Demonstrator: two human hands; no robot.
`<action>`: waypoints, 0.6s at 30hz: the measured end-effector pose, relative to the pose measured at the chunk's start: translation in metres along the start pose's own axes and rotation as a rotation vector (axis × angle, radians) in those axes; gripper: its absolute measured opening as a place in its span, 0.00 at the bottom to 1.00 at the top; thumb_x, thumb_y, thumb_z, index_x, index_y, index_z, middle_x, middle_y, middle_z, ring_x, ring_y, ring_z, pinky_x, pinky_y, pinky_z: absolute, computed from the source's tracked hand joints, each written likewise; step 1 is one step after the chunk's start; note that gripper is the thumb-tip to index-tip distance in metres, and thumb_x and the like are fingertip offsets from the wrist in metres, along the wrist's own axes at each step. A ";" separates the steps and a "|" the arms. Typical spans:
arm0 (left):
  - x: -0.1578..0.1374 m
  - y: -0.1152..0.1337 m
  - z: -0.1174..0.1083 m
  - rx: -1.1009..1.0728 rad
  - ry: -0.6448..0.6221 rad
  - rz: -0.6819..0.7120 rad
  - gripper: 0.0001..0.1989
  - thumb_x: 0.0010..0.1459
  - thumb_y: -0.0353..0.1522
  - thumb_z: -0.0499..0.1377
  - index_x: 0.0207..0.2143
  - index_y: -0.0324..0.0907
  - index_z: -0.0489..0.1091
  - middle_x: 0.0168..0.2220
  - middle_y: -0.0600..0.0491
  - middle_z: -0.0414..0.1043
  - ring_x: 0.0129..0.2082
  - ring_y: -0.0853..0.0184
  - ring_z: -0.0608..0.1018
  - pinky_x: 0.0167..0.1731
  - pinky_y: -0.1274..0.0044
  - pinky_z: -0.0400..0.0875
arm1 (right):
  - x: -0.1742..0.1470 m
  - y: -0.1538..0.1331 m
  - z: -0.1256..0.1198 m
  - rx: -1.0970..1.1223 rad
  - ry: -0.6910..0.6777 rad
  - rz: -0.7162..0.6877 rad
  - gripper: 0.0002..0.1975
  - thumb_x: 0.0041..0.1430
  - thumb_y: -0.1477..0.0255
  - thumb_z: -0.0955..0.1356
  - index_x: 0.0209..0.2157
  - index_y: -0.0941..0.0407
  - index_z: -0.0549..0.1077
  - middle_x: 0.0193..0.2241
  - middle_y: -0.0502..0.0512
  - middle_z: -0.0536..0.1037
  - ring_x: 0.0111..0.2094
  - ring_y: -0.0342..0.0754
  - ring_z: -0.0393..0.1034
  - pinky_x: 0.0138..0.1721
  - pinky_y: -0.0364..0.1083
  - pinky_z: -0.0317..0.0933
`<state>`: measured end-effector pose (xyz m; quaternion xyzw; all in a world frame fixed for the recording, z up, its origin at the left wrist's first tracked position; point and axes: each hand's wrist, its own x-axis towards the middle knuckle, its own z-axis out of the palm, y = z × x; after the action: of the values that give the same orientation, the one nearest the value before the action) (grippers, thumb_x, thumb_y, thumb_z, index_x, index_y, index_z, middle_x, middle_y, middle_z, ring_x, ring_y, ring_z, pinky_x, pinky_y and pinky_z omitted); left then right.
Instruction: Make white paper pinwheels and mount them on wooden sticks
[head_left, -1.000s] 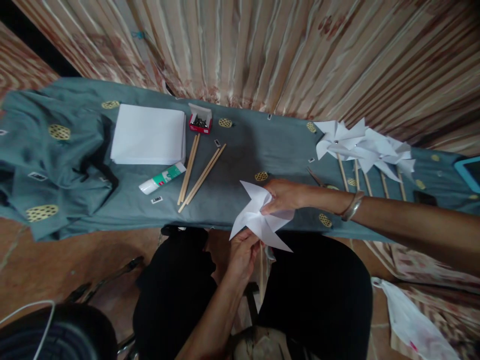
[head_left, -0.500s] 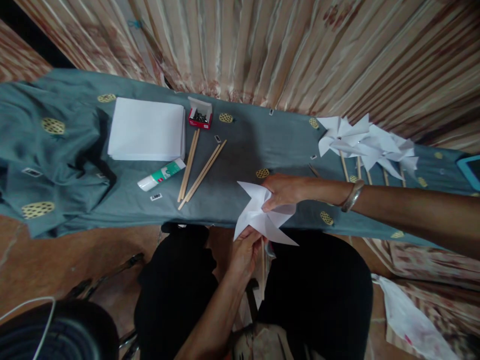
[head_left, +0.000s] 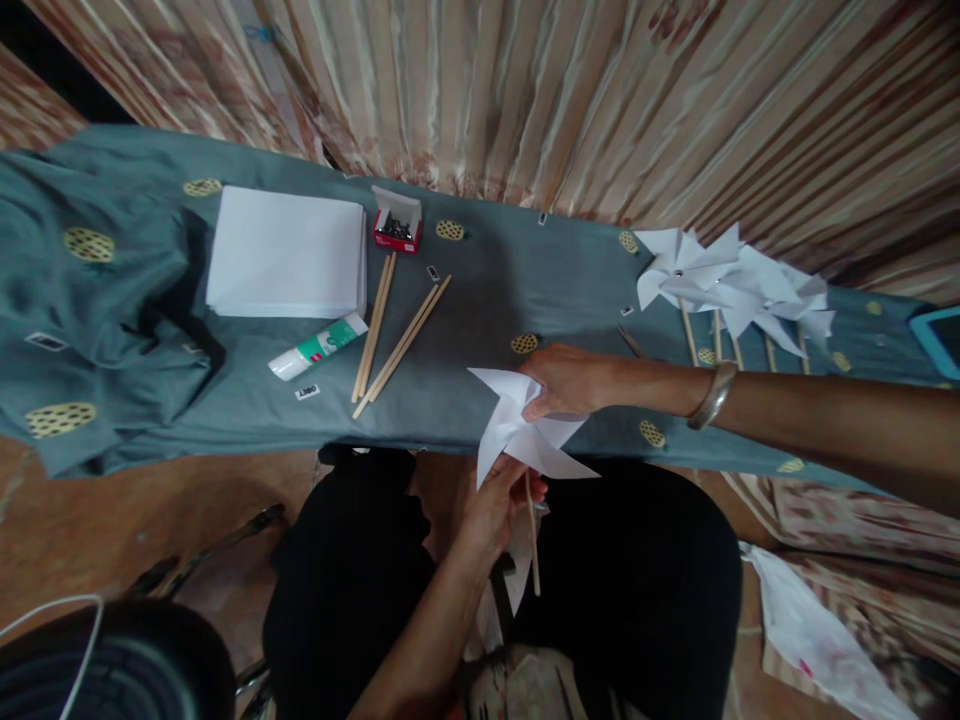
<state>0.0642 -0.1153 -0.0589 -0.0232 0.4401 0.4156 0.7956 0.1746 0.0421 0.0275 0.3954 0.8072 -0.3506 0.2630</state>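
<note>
While the right hand [head_left: 566, 380] presses on the upper right of the pinwheel [head_left: 517, 430], its thumb lies against the white paper near the hub, and the index finger is bent at the top edge. The left hand [head_left: 487, 510] supports the pinwheel from below; its fingers are narrow, curled at the upper end of the stick [head_left: 534, 545]. The exact fingertip contact is hidden under the paper. The pinwheel is at the lower centre of the frame, over the front edge of the cloth [head_left: 570, 270], blades spread. The stick points down towards the bottom of the frame, between two black-clad knees [head_left: 630, 570].

A bracelet [head_left: 712, 395] encircles the right wrist. Just above the right forearm, a pointed tool [head_left: 628, 340] lies partly covered.

Left of centre, four loose sticks [head_left: 403, 345] lie in two slanted pairs. Beside their lower left is the glue [head_left: 319, 347], lying on its side. The paper stack [head_left: 289, 250] occupies the upper left; the red box [head_left: 397, 235], lid raised, stands next to its right edge and contains small metal parts. At the upper right, assembled pinwheels [head_left: 739, 280] overlap in a row, sticks downward. A blue-edged device [head_left: 937, 340] is at the right margin. A pleated curtain [head_left: 480, 90] spans the top.
</note>
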 end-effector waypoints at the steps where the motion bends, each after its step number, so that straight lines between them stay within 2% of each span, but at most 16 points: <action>1: 0.000 0.000 0.001 0.013 0.001 0.015 0.24 0.28 0.44 0.76 0.23 0.38 0.75 0.19 0.55 0.72 0.17 0.73 0.72 0.21 0.80 0.67 | 0.000 0.000 0.000 -0.003 0.006 -0.005 0.13 0.53 0.67 0.72 0.35 0.63 0.81 0.29 0.55 0.81 0.31 0.48 0.74 0.29 0.39 0.57; 10: 0.002 0.000 0.000 0.100 -0.071 0.155 0.19 0.38 0.44 0.71 0.21 0.39 0.71 0.18 0.57 0.68 0.14 0.75 0.68 0.17 0.80 0.60 | 0.003 0.007 0.001 0.057 -0.020 -0.059 0.12 0.56 0.68 0.72 0.37 0.63 0.80 0.31 0.54 0.82 0.33 0.46 0.75 0.30 0.38 0.58; 18: 0.005 0.000 -0.002 0.180 -0.077 0.154 0.19 0.43 0.45 0.68 0.20 0.39 0.68 0.17 0.57 0.66 0.14 0.75 0.66 0.17 0.80 0.56 | 0.006 0.016 0.006 0.231 -0.020 -0.102 0.07 0.56 0.74 0.72 0.35 0.62 0.81 0.28 0.50 0.81 0.31 0.44 0.74 0.29 0.38 0.59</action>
<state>0.0638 -0.1128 -0.0642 0.0982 0.4452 0.4351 0.7765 0.1851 0.0473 0.0138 0.3781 0.7777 -0.4582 0.2058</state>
